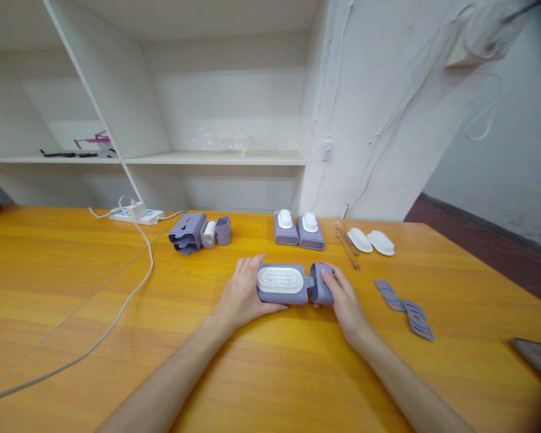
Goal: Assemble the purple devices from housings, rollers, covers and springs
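Observation:
A lilac plastic body with a white bristled brush insert (pixel 280 282) lies on the yellow wooden table (pixel 117 337) in front of me. My left hand (pixel 242 293) cups its left end, fingers wrapped round it. My right hand (pixel 342 297) grips a lilac end cap (pixel 321 284) that sits against the body's right end.
Behind stand two more lilac units with white inserts (pixel 298 230), a group of lilac parts with a white roller (pixel 199 233), two white oval pads (pixel 370 241), thin metal springs (pixel 347 243) and flat lilac frames (pixel 406 308). A white power strip (pixel 137 214) with trailing cable lies left. A dark tablet edge (pixel 538 358) shows right.

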Tool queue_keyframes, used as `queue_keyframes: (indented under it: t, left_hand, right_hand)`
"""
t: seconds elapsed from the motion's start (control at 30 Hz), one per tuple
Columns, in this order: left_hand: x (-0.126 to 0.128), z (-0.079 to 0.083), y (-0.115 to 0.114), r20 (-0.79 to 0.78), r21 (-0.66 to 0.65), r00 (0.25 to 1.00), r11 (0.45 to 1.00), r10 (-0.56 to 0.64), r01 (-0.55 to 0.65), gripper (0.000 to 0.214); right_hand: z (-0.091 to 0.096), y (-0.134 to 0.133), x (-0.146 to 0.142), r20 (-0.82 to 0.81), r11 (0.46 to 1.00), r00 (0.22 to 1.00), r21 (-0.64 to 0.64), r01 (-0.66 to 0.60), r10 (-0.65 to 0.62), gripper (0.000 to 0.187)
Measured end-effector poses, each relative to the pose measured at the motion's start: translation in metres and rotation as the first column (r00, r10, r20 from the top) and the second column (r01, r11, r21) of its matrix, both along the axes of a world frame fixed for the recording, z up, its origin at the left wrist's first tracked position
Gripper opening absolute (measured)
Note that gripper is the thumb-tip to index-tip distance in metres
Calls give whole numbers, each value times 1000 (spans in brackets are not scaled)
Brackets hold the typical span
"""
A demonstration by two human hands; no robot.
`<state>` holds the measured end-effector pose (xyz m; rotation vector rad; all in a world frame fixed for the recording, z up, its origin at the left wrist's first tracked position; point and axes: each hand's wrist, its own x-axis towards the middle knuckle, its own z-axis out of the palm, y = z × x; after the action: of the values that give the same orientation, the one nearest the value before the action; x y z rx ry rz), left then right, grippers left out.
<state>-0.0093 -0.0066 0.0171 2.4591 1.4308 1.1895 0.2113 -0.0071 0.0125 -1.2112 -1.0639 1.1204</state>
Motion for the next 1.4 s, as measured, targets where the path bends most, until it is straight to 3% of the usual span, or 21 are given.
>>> queue_keyframes:
  t: [0.23,0.37,0.5,0.73,1.03,1.4]
  left_hand:
    - [1,3,-2,30,-15,999,1000,-15,16,102]
    - [2,4,-1,24,-23,1000,1000,-17,18,103]
    - [3,5,-1,-20,-7,999,999,-32,32,86]
    - [8,6,-2,-49,14,998,999,-42,43,81]
    - [7,6,-2,-83,39,996,999,-25,28,81]
    - [7,4,-3,-80,62,996,997,-31,36,79]
  right_hand:
    - [0,-1,-1,-15,999,999,6,-43,43,42]
    - [0,-1,2,-118,998,991,8,-68,68,40]
    - [-6,3,7,-218,996,972,10,-92,91,33]
    - [-10,4,9,-130,994,987,53,-92,98,26]
    - [0,-4,3,-80,987,984,17,-157,158,43]
    - [4,-8,-3,97,992,992,97,-87,77,40]
